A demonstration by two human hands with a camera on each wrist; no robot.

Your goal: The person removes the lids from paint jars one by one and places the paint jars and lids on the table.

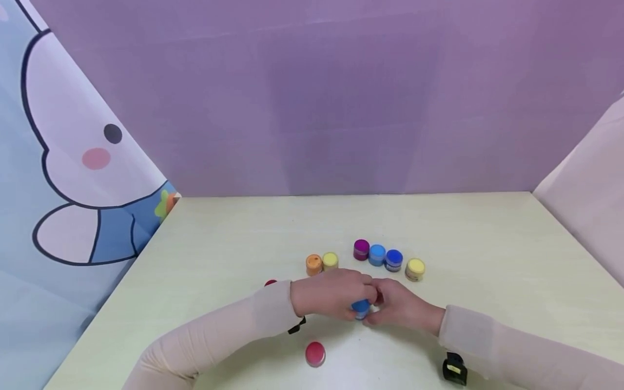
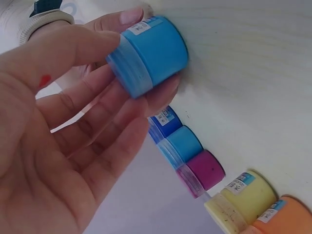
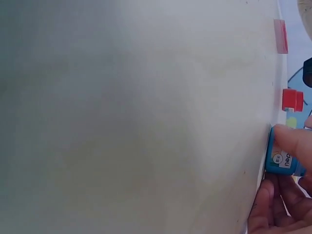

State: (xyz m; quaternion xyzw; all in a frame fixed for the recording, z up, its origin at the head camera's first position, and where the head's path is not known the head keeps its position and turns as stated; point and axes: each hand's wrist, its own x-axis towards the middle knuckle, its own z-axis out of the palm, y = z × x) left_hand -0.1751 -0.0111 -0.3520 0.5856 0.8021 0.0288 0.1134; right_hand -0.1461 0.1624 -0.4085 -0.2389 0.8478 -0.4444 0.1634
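A light-blue paint jar with a translucent lid is between both hands, close over the table. My left hand reaches over from the left and pinches the lid end, the thumb on its near side and the fingers curving round beneath in the left wrist view. From the right, my right hand grips the coloured body of the same jar. In the right wrist view the thumb lies across the jar, its label partly showing.
Behind the hands stand purple, light-blue, dark-blue and yellow jars. Orange and pale-yellow jars stand side by side. A red jar is mostly hidden by the left sleeve; a flat red disc lies nearer.
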